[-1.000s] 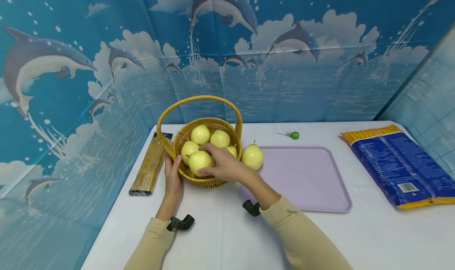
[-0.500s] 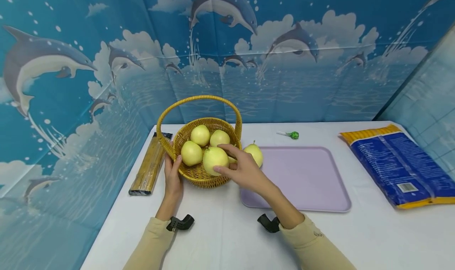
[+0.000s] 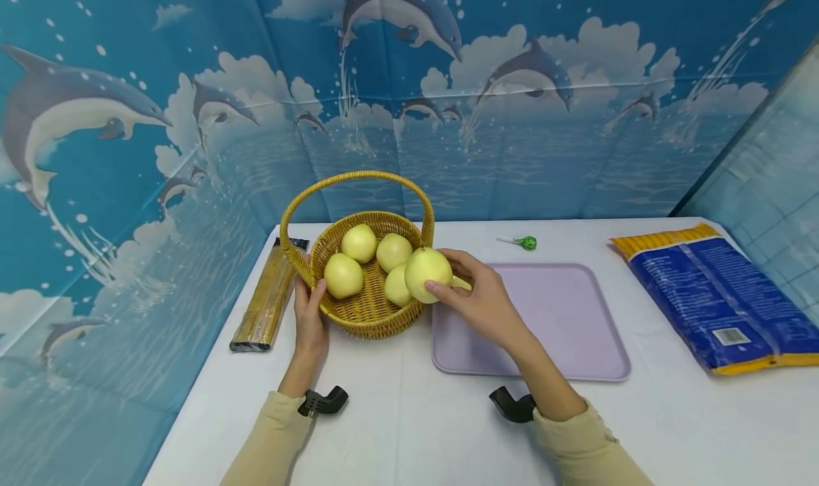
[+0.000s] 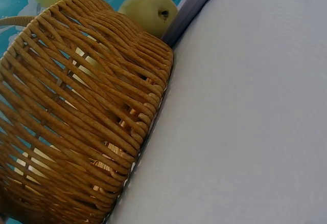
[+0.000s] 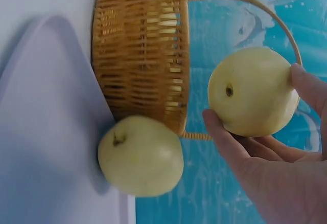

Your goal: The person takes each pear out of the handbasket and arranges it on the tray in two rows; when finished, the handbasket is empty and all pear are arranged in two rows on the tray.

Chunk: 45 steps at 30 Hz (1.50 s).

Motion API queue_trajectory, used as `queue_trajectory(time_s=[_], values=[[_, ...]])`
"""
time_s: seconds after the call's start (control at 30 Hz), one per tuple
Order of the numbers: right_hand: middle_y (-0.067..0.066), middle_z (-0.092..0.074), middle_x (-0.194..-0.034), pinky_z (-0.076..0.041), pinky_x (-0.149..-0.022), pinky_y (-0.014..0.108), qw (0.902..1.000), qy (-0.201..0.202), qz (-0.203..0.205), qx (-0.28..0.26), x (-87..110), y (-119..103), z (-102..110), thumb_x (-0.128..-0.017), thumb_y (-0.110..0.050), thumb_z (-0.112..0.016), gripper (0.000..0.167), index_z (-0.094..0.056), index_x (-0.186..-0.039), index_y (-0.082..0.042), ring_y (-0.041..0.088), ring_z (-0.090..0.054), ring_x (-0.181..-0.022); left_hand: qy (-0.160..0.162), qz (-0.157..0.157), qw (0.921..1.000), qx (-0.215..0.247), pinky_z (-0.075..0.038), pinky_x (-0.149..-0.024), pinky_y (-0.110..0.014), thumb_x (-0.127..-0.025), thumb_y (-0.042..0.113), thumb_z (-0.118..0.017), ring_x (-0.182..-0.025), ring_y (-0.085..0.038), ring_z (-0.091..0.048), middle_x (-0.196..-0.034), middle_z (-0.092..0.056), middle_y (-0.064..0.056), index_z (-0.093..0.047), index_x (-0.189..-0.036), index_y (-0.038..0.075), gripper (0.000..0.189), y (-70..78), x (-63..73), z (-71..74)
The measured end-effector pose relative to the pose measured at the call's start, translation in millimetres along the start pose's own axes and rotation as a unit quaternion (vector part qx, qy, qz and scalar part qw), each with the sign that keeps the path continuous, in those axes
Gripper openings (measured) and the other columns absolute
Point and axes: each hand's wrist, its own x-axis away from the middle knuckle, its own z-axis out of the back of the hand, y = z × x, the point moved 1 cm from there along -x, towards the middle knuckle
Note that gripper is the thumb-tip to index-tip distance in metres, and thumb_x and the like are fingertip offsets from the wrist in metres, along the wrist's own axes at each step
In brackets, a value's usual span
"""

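Note:
My right hand [image 3: 483,294] pinches a pale yellow-green pear [image 3: 428,275] between thumb and fingers, over the right rim of a wicker basket [image 3: 377,326]. In the right wrist view, this pear hangs in the air, apart from the basket. Several more pears [image 3: 343,275] lie inside the basket. My left hand [image 3: 310,326] holds the basket's left side by the handle base, its thumb at the rim and its fingers partly hidden behind. Another pear [image 5: 140,155] sits on the corner of a lilac tray [image 3: 544,322], close against the basket; the head view mostly hides it.
A flat brown wrapped pack [image 3: 270,298] lies left of the basket. Behind the tray is a green lollipop [image 3: 527,243]. A large blue and yellow bag [image 3: 723,294] lies on the right. A dolphin-print curtain [image 3: 409,152] stands along the table's back edge.
My right hand has lifted the pear from the front of the basket and carried it right, to above the right rim. The left hand and the basket stay in place.

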Motion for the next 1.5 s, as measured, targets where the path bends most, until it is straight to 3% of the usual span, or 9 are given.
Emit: queue_trajectory(time_s=[0.23, 0.43, 0.63, 0.8, 0.9, 1.0, 1.13, 1.3, 1.5], values=[[0.008, -0.066, -0.145, -0.043, -0.118, 0.057, 0.9974, 0.061, -0.030, 0.025, -6.5, 9, 24, -0.096, -0.054, -0.073, 0.071, -0.053, -0.153, -0.017, 0.028, -0.056, -0.142, 0.003, 0.002, 1.0000, -0.003, -0.021, -0.131, -0.032, -0.111, 0.024, -0.048, -0.160, -0.012, -0.024, -0.172, -0.025, 0.008, -0.019, -0.170, 0.023, 0.066, -1.0, -1.5, 3.6], [0.011, -0.068, -0.141, -0.058, -0.103, 0.046, 0.9910, 0.096, -0.091, 0.019, -8.7, 19, 40, -0.092, -0.061, -0.074, 0.080, -0.054, -0.152, -0.012, 0.026, -0.061, -0.136, 0.006, 0.010, 0.9999, 0.005, -0.019, -0.132, -0.035, -0.112, 0.022, -0.048, -0.160, -0.012, -0.023, -0.173, -0.023, 0.009, -0.020, -0.170, 0.026, 0.064, -0.7, -0.6, 2.0], [0.018, -0.069, -0.138, -0.063, -0.082, 0.027, 0.9823, 0.132, -0.127, 0.038, -3.6, 24, 64, -0.094, -0.057, -0.073, 0.078, -0.054, -0.152, -0.008, 0.022, -0.076, -0.109, 0.002, 0.010, 0.9999, 0.005, -0.018, -0.132, -0.035, -0.111, 0.023, -0.049, -0.160, -0.012, -0.022, -0.173, -0.023, 0.010, -0.019, -0.170, 0.025, 0.067, -0.9, -1.1, -3.2], [0.024, -0.068, -0.137, -0.063, -0.079, 0.030, 0.9722, 0.140, -0.161, 0.096, 0.5, 29, 84, -0.093, -0.059, -0.072, 0.082, -0.054, -0.151, -0.004, 0.019, -0.078, -0.095, 0.001, 0.005, 0.9999, 0.010, -0.018, -0.132, -0.034, -0.111, 0.022, -0.050, -0.159, -0.011, -0.024, -0.172, -0.025, 0.011, -0.020, -0.170, 0.026, 0.066, -2.0, -0.7, -2.4], [0.029, -0.069, -0.133, -0.062, -0.077, 0.032, 0.9654, 0.139, -0.180, 0.127, 0.5, 35, 92, -0.093, -0.058, -0.071, 0.082, -0.055, -0.149, 0.000, 0.026, -0.079, -0.091, 0.003, 0.007, 0.9999, 0.007, -0.018, -0.132, -0.033, -0.111, 0.022, -0.049, -0.159, -0.010, -0.023, -0.172, -0.024, 0.012, -0.019, -0.170, 0.027, 0.066, -1.8, 0.5, -0.8], [0.032, -0.068, -0.131, -0.058, -0.079, 0.036, 0.9557, 0.139, -0.198, 0.167, 1.2, 42, 95, -0.094, -0.058, -0.070, 0.083, -0.056, -0.146, 0.005, 0.034, -0.074, -0.103, 0.005, 0.010, 0.9999, 0.007, -0.018, -0.132, -0.032, -0.111, 0.021, -0.048, -0.159, -0.008, -0.022, -0.172, -0.023, 0.012, -0.017, -0.170, 0.026, 0.068, -1.9, 1.8, -0.2], [0.035, -0.066, -0.130, -0.053, -0.092, 0.050, 0.9406, 0.139, -0.213, 0.225, -0.2, 51, 95, -0.095, -0.057, -0.069, 0.082, -0.058, -0.142, 0.009, 0.050, -0.053, -0.127, 0.007, 0.011, 0.9999, 0.009, -0.017, -0.132, -0.032, -0.111, 0.020, -0.048, -0.159, -0.008, -0.022, -0.172, -0.023, 0.012, -0.015, -0.171, 0.024, 0.068, -1.5, 1.3, 0.3], [0.036, -0.063, -0.131, -0.050, -0.099, 0.061, 0.9320, 0.126, -0.219, 0.260, -3.1, 58, 93, -0.097, -0.059, -0.064, 0.085, -0.056, -0.142, 0.013, 0.056, -0.046, -0.132, 0.006, 0.005, 0.9999, 0.009, -0.017, -0.132, -0.032, -0.111, 0.019, -0.047, -0.160, -0.010, -0.021, -0.173, -0.022, 0.011, -0.015, -0.171, 0.025, 0.068, 0.3, 0.3, -0.2], [0.037, -0.063, -0.129, -0.051, -0.095, 0.060, 0.9315, 0.117, -0.217, 0.268, -1.4, 59, 93, -0.099, -0.062, -0.059, 0.086, -0.057, -0.139, 0.015, 0.055, -0.050, -0.127, 0.001, 0.003, 1.0000, 0.009, -0.018, -0.132, -0.033, -0.111, 0.017, -0.046, -0.161, -0.015, -0.020, -0.174, -0.021, 0.007, -0.016, -0.171, 0.022, 0.067, 2.0, 1.8, -0.5]])
